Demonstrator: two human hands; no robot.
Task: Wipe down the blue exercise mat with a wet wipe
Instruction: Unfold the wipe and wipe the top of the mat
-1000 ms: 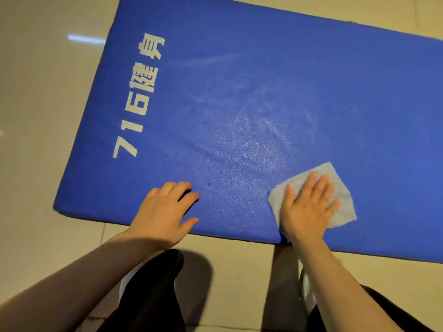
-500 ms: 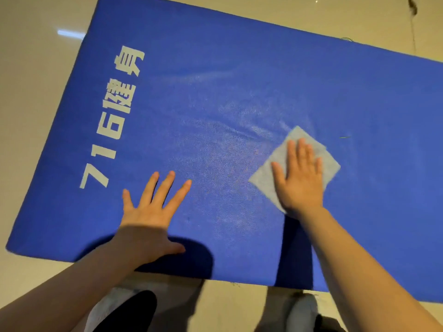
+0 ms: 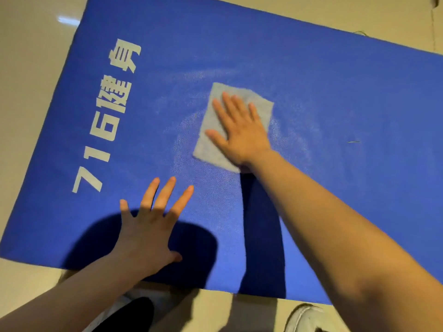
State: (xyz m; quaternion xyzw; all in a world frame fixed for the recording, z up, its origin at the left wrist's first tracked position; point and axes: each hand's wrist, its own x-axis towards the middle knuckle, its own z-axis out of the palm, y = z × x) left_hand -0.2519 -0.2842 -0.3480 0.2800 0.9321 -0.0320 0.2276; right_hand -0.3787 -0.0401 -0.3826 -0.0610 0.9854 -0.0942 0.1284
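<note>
The blue exercise mat (image 3: 335,104) lies flat on the floor and fills most of the head view, with white "716" and characters printed along its left end. A pale grey wet wipe (image 3: 208,144) is spread near the mat's middle. My right hand (image 3: 239,130) presses flat on the wipe with straight fingers, covering its right half. My left hand (image 3: 148,226) rests flat on the mat near the front edge, fingers spread, holding nothing. Damp streaks show around the wipe.
Glossy beige floor tiles (image 3: 28,80) surround the mat. My white shoe (image 3: 304,317) and a dark trouser leg (image 3: 134,315) sit just off the mat's near edge. A thin thread (image 3: 353,141) lies on the mat to the right.
My right hand has slid the wipe away from the near edge toward the mat's middle and leftward. My left hand went from curled at the edge to flat with spread fingers.
</note>
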